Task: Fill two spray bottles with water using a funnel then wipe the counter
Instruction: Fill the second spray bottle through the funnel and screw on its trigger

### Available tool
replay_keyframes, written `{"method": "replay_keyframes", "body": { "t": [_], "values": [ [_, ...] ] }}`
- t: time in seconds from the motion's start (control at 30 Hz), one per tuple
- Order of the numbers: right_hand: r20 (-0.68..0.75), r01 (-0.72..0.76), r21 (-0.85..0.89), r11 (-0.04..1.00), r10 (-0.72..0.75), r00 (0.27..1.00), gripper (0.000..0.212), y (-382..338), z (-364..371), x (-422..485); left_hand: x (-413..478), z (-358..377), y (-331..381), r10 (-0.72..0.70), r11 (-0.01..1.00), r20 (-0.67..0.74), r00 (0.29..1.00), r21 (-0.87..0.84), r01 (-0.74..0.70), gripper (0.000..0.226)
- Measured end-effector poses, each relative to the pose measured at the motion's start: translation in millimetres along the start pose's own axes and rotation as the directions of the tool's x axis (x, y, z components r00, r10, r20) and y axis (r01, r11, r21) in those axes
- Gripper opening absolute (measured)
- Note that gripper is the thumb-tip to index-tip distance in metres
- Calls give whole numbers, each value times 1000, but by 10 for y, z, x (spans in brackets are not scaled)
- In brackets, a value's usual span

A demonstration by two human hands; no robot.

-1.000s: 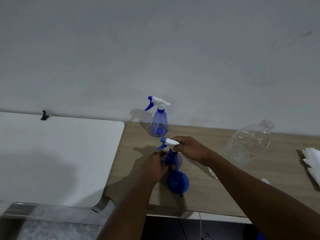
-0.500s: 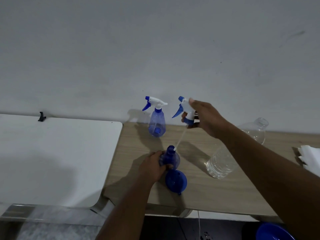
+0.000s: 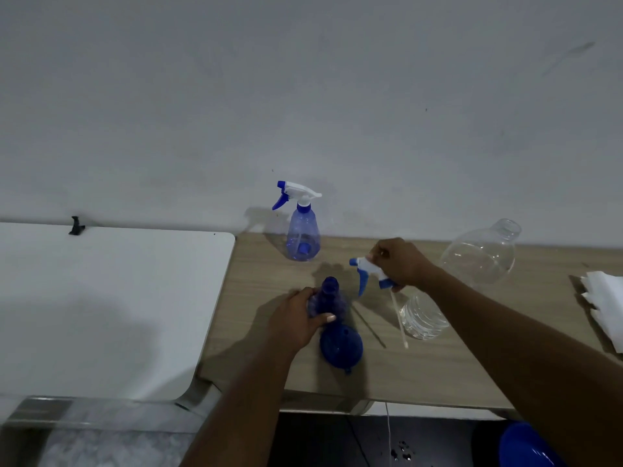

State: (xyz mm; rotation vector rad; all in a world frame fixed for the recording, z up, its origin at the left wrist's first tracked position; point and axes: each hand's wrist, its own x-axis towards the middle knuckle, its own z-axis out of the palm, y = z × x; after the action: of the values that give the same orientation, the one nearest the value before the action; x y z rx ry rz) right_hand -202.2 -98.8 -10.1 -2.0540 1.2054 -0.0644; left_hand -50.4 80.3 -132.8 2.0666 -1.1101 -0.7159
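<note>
Two surfaces meet at centre frame: a smooth white table (image 3: 101,315) with rounded corners fills the left, and its right edge runs alongside the wood-grain counter (image 3: 438,372), whose front edge passes just below the funnel. A clear ribbed plastic bottle (image 3: 478,261) tilts at right of centre, partly behind the right forearm. Crumpled white paper (image 3: 603,305) lies at the right edge. A translucent blue spray bottle (image 3: 302,235), capped, stands upright by the wall, well apart from the hands. At centre the left hand (image 3: 296,321) grips the open spray bottle (image 3: 328,294), upright with its neck bare. The blue funnel (image 3: 341,345) lies just below it. The right hand (image 3: 401,262) pinches the white-and-blue spray head (image 3: 365,269), its thin dip tube (image 3: 399,321) slanting down over the wood.
</note>
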Motion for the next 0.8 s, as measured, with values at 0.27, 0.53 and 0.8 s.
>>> {"method": "replay_keyframes", "body": {
  "t": [0.27,0.53,0.8],
  "values": [
    [21,-84,-134,987,88,996,15,441,567,237,7,1,-11,18,999,-11,1000,36,-17,72],
    [35,-124,-235,964,136,990,14,566,762,303,7,10,-24,30,999,-23,999,37,-29,73],
    [39,127,-129,983,-123,992,20,401,687,-76,-5,-3,-21,35,999,-13,999,34,-35,73]
  ]
}}
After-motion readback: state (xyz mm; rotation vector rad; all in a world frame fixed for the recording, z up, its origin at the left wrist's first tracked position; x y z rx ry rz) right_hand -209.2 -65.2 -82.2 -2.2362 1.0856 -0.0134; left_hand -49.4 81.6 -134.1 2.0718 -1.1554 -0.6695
